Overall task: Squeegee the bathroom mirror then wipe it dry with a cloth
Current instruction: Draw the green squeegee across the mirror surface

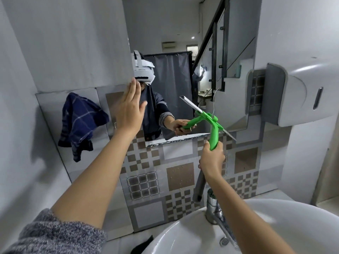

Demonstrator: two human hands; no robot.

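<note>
Currently the squeegee step is underway: right hand (212, 160) grips the green squeegee (211, 123), blade at the mirror (174, 70) lower right. Left hand (130, 105) flat, open, empty, braces the mirror's left edge. Next: complete the stroke, then take the cloth (80, 121) hanging far left.

A white ceramic basin (183, 233) fills the lower right, with a chrome tap (213, 208) standing at its back rim. Behind them the wall carries grey and brown patterned tiles (161, 178). A white and grey plastic wall dispenser (300, 94) hangs at the upper right.
</note>
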